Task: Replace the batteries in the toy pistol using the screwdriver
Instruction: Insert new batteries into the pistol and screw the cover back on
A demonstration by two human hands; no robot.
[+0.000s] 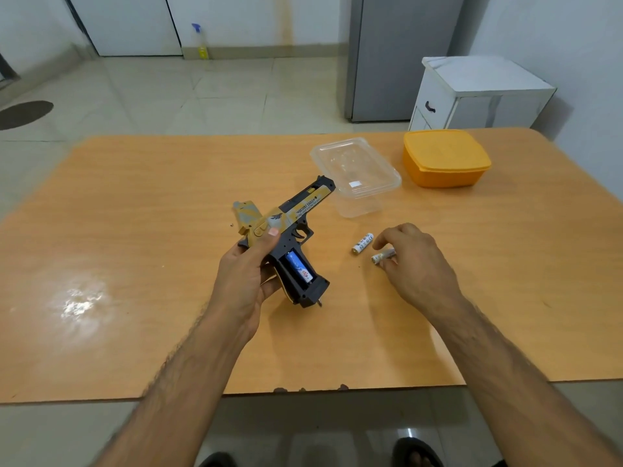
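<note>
left hand: grips the toy pistol by the rear of its frame, thumb across the yellow side, holding it up off the counter
toy pistol: tilted, muzzle pointing away and to the right toward the clear container; grip end nearest the person, battery bay open
blue battery: sits inside the open grip bay, label facing up
grip cover: yellow and grey piece lying on the counter just behind the pistol, partly hidden by it
small dark speck: on the counter left of the cover, too small to tell what it is
right hand: palm down on the counter, fingers curled and pinching a white battery
second white battery: lies loose on the counter just left of the right hand, not touched
clear container: open plastic tub, far side of the counter, near the muzzle
orange container: lidded, right of the clear one, apart from it
screwdriver: not seen
beyond the counter: tiled floor, white cabinet, spray bottle by the wall
</note>
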